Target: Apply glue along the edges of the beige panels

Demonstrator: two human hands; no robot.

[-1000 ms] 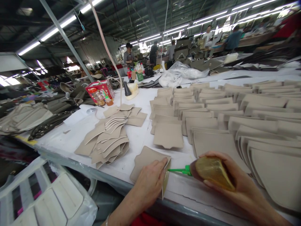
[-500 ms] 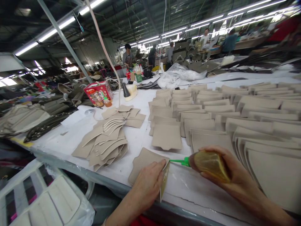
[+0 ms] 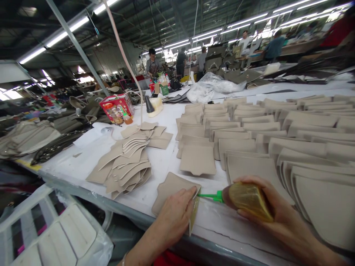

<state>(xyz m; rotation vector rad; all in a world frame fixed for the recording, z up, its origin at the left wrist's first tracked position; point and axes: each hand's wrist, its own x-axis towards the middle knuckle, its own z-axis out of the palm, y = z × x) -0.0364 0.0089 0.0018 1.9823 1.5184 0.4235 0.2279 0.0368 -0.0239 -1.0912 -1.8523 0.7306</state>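
My left hand grips a beige leather-like piece near the table's front edge, its fingers pressed along the right side. A shiny yellowish strip shows along that side, beneath the fingers. In my right hand is a squeeze bottle of amber liquid, tipped sideways, fingers wrapped round it. Its thin green nozzle points left, and the tip meets the piece's right edge beside my left fingertips. Further left lies a loose pile of similar beige pieces.
Rows of overlapping beige pieces cover the table's right side. Behind the pile stand a red box and a small glue bottle. A hose hangs down to the table. A white plastic crate sits below the front edge. Other people work far back.
My right hand has lowered slightly with the bottle, and the nozzle tip has slid a little from the piece's corner down its right edge. My left hand stays on the piece.
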